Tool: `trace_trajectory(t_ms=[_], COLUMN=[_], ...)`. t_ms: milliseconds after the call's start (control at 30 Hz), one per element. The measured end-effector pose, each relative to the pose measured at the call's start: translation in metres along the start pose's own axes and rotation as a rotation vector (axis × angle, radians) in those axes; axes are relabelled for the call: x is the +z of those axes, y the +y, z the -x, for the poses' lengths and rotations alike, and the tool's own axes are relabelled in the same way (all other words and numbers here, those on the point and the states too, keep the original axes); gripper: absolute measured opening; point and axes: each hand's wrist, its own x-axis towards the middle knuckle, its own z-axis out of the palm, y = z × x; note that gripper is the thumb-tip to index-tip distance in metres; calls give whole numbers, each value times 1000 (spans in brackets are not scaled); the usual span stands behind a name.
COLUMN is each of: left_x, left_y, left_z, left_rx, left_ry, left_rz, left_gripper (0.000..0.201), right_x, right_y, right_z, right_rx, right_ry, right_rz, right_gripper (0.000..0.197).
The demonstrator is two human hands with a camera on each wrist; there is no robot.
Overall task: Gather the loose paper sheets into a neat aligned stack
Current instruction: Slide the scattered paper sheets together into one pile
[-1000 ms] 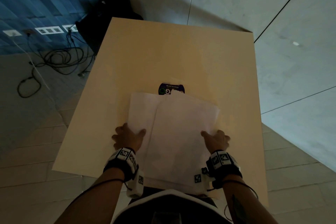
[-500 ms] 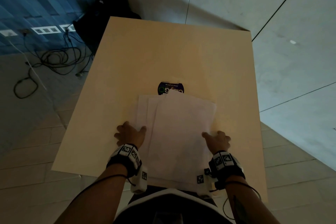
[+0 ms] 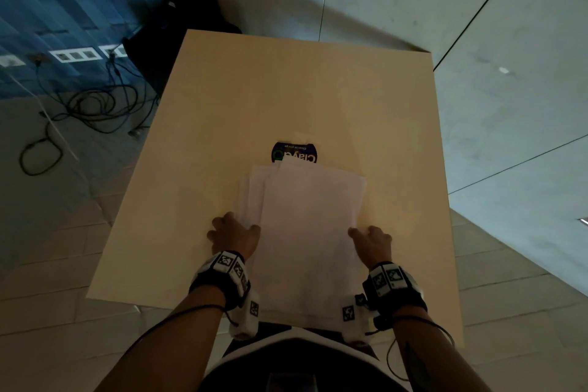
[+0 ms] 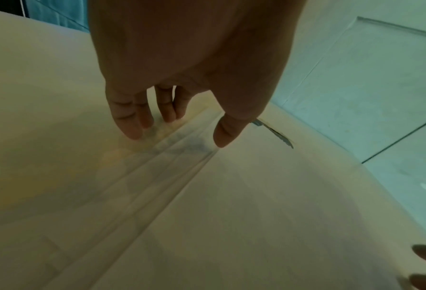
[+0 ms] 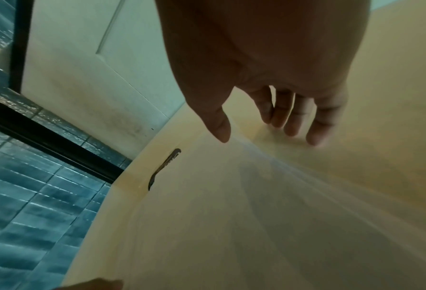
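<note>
- The sheets (image 3: 310,232) lay fanned on the near middle of the table (image 3: 222,105), left edges stepped and not aligned.
- My left hand (image 3: 234,235) sat at the sheets' left edge, thumb on the paper, fingers (image 4: 130,117) loosely extended with tips down on the table beside the stepped edges; it gripped nothing.
- My right hand (image 3: 372,242) sat at the right edge, thumb over the paper, fingers (image 5: 316,125) relaxed toward the table, holding nothing.
- I could not tell how many sheets there were; the wrist views were blurred along the edges.
- The sheets' near end was cut off by my body and wrist bands.
- A dark label (image 3: 294,153) on the table, just beyond the sheets, was partly covered by them, its print hard to read.
</note>
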Motion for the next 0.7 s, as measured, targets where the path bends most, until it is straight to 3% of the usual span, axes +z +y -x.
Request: trace_trajectory(t_ms=[133, 233, 433, 567, 700], left_x=[17, 21, 6, 24, 19], left_y=[12, 18, 9, 20, 22], left_z=[18, 22, 13, 23, 18], left_rx=[81, 88, 32, 75, 68], left_ry=[-68, -112, -34, -110, -155], left_rz=[-51, -22, -26, -43, -10], left_gripper=[66, 72, 62, 72, 74], right_x=[21, 22, 7, 23, 14], right_y=[1, -4, 5, 1, -3], right_z=[4, 10, 2, 6, 2], right_rx=[-80, -76, -28, -63, -59], right_ry=[-70, -97, -29, -78, -93], right_rz=[31, 5, -30, -30, -175], right_gripper=[65, 72, 73, 69, 39])
